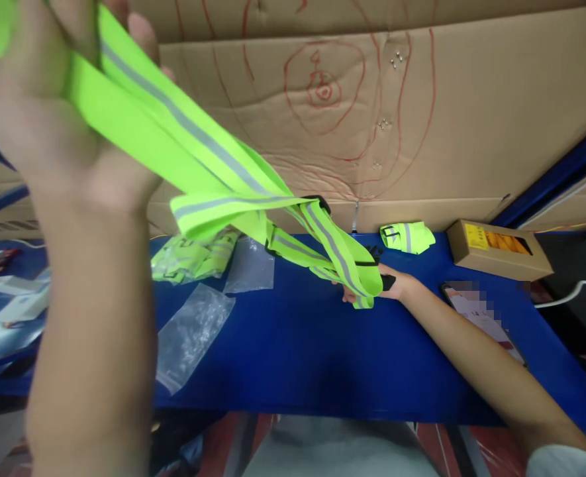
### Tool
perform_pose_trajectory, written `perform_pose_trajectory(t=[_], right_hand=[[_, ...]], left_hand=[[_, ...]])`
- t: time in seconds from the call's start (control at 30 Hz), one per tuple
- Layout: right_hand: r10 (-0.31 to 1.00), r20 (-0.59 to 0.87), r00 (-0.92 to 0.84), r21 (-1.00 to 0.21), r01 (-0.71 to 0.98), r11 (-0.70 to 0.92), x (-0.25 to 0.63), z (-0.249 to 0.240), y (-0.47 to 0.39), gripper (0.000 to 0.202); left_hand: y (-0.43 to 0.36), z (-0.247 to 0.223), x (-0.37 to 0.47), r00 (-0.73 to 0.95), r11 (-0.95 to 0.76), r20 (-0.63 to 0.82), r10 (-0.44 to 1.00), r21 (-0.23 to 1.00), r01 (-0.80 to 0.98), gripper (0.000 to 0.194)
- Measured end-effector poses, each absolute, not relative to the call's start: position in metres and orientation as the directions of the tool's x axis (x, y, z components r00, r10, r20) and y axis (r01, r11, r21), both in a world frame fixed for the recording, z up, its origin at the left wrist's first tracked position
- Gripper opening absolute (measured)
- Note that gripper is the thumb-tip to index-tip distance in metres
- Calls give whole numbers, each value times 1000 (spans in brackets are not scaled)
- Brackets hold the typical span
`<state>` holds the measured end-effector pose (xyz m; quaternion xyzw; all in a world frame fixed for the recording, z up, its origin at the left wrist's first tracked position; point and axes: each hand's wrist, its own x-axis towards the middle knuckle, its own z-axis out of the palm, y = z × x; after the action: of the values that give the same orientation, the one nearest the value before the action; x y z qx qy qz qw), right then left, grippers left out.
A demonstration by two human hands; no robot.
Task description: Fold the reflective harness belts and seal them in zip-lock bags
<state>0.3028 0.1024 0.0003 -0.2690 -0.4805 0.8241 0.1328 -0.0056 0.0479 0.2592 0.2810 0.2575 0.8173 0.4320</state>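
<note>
A neon-yellow reflective belt (pixel 193 136) with grey stripes stretches slantwise between my two hands. My left hand (pixel 69 112), raised close to the camera at the upper left, is closed around the doubled strap; its fingers are partly hidden and blurred. Lower down, over the blue table, my right hand (pixel 392 283) grips the belt's other end beside a black buckle (pixel 375 258). Black sliders sit on the strap along its middle, and one loop hangs loose there. Part of my right hand is covered by the strap.
On the blue table (pixel 322 371) lie a folded reflective belt (pixel 408 237), bagged yellow belts (pixel 193 255) and clear plastic bags (pixel 193 338). A cardboard box (pixel 498 250) and a phone (pixel 486 318) are at the right. Behind stands a cardboard panel (pixel 461 132) with red drawn lines.
</note>
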Motion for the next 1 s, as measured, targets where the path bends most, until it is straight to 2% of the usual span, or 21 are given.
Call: perform_pose_trajectory(t=[0.07,0.13,0.23,0.33,0.43,0.5,0.57,0.63,0.7,0.77,0.83,0.9,1.0], right_hand=[[530,-306,-791,-886,34,-462,312,-2,96,43],[604,-282,-745,-914,16,-406,317,-4,91,46],[700,-236,-674,-950,6,-313,319,-4,87,53],[739,-195,-645,-974,42,-221,320,2,86,66],[735,-83,-673,-972,216,88,317,9,79,74],[752,-23,-659,-841,419,342,310,10,67,78],[800,72,-595,-642,587,494,300,9,51,78],[804,223,-551,-467,664,584,288,8,32,74],[766,318,-559,-358,677,643,275,8,12,69],[746,279,-605,-328,670,666,261,10,-7,70],[754,150,-640,-361,674,644,245,13,-22,76],[771,25,-636,-390,704,594,229,14,-32,86],[799,-62,-599,-359,760,542,209,15,-32,94]], left_hand=[[47,240,-17,-329,-532,419,846,680,-504,28],[45,223,-23,-311,-569,476,822,676,-469,38],[40,198,-28,-382,-571,428,819,668,-478,42],[38,173,-40,-454,-549,332,827,651,-524,44],[35,145,-59,-484,-534,271,832,628,-566,48],[32,124,-72,-491,-519,242,837,636,-572,52],[27,106,-83,-496,-503,219,840,654,-564,57],[21,91,-93,-488,-470,182,854,671,-573,61],[16,81,-102,-489,-449,146,860,673,-589,59],[12,75,-107,-509,-442,116,853,679,-586,54],[10,72,-109,-529,-440,99,843,694,-570,52],[9,69,-110,-526,-422,85,846,709,-565,52],[7,67,-110,-507,-416,92,857,705,-574,50]])
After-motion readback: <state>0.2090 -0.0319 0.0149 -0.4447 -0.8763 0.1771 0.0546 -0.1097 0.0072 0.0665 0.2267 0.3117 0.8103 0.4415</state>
